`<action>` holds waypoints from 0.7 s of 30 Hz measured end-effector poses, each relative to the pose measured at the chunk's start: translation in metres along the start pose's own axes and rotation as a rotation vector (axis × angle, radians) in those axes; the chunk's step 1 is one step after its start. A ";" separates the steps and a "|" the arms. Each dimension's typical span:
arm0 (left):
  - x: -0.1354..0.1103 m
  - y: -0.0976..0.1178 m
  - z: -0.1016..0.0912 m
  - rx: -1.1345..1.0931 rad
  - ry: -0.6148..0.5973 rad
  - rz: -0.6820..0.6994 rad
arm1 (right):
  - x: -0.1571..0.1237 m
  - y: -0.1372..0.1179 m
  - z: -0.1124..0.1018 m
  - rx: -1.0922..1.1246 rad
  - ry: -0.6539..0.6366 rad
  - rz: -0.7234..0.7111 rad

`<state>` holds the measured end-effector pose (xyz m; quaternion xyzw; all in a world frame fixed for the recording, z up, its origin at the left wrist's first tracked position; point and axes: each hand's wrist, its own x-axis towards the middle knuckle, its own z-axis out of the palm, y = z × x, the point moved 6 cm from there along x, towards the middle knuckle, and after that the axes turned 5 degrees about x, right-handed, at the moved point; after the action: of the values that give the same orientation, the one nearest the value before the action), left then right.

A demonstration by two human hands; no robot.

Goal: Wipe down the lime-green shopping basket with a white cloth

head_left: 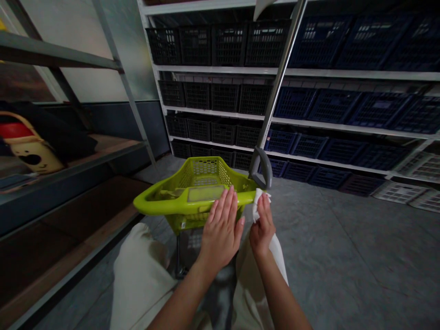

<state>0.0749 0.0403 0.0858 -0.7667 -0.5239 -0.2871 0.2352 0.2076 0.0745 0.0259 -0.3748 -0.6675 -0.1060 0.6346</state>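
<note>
A lime-green shopping cart [161, 206] with a perforated basket stands in front of my knees. On its handle bar, beside a greyish label panel [206, 193], my left hand [223, 220] lies flat with fingers stretched out. My right hand [263, 224] presses a crumpled white tissue [256, 206] against the right end of the handle, its fingers together over it. Just beyond that hand rises a grey plastic loop [261, 167] at the cart's right corner. Part of the tissue is hidden behind my fingers.
Shelves [220, 69] across the back hold black crates [225, 97] and blue crates [338, 106]. A metal pole [283, 68] slants up behind the cart. At the left, a rack [127, 149] carries a beige bag with a smiling face [32, 149]. Grey floor [330, 247] extends to the right.
</note>
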 end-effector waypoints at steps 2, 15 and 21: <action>0.000 0.000 0.000 0.003 0.010 -0.008 | -0.003 -0.010 0.011 0.025 -0.149 -0.110; 0.000 0.001 0.002 0.014 -0.006 -0.001 | -0.007 -0.013 0.019 0.027 -0.149 -0.115; 0.001 0.004 0.002 0.008 0.002 0.009 | -0.002 0.003 0.004 -0.002 0.019 -0.007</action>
<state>0.0791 0.0407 0.0848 -0.7679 -0.5211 -0.2849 0.2401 0.2064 0.0784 0.0221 -0.3721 -0.6625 -0.1126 0.6403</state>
